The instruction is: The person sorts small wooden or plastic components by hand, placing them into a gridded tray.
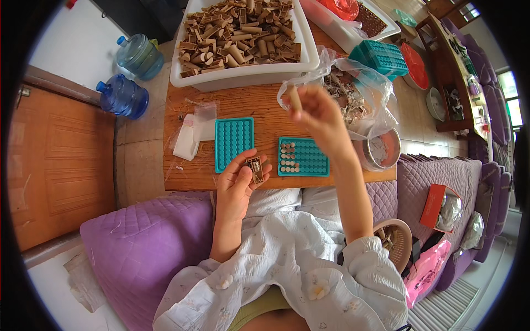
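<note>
My left hand [234, 185] is closed around a small brown open case [255, 170], its inside turned up with several small pale bits showing. Raised over the table, my right hand [320, 115] grips a tan half-round case piece [296, 100]. Just beyond my left hand lies a teal tray [234, 140] with rows of hollows and nothing seen in them. To its right, below my right forearm, sits a second teal tray [314, 157]. Several small round whitish pieces [287, 157] fill hollows on that tray's left side.
A large white bin [237, 80] heaped with brown case pieces [243, 38] stands at the table's back. Right of it are a clear plastic bag [370, 102] of scraps, stacked teal trays [381, 58] and a round tub [383, 149]. White packets [187, 138] lie at the left.
</note>
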`<action>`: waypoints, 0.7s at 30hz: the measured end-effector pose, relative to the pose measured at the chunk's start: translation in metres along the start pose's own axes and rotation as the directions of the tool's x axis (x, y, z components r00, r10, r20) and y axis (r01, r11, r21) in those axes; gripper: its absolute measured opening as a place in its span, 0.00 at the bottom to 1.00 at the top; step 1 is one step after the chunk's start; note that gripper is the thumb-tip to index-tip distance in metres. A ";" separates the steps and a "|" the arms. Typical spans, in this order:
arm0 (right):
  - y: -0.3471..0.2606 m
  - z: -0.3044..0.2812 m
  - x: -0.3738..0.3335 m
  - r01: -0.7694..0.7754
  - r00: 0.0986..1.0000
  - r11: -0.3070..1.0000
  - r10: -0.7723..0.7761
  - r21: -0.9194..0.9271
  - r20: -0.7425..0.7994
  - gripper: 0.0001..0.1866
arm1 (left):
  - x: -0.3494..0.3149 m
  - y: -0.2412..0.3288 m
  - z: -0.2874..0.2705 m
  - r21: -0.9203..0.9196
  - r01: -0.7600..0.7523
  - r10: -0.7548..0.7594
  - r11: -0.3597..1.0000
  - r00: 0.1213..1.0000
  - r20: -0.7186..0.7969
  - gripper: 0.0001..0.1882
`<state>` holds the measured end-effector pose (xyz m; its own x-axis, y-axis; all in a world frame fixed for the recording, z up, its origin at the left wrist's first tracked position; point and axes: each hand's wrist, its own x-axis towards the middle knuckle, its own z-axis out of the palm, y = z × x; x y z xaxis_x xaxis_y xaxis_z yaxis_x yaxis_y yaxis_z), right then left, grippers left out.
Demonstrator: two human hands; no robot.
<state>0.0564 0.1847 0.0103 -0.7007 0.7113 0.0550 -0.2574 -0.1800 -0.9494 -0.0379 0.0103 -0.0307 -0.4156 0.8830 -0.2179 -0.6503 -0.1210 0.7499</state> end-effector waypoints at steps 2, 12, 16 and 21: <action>0.016 0.000 -0.034 -0.075 0.996 0.994 0.072 0.077 0.045 0.17 | -0.003 -0.003 0.007 0.001 -0.027 0.027 1.000 0.999 -0.031 0.17; 0.041 0.029 -0.123 0.025 0.984 0.955 0.029 0.295 -0.175 0.14 | -0.014 -0.018 0.025 -0.172 -0.097 0.122 0.980 0.983 0.140 0.18; 0.047 0.033 -0.130 -0.026 0.955 0.900 0.151 0.435 -0.254 0.16 | -0.014 -0.022 0.026 -0.380 -0.031 0.106 0.925 0.978 0.178 0.19; 0.037 0.037 -0.126 -0.093 0.949 0.858 0.230 0.506 -0.216 0.15 | -0.015 -0.024 0.030 -0.547 0.060 0.112 0.835 0.954 0.277 0.20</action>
<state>0.1108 0.0631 -0.0208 -0.5801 0.7805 -0.2330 -0.4922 -0.5638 -0.6632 0.0036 0.0133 -0.0266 -0.2938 0.9546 0.0488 -0.9158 -0.2957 0.2716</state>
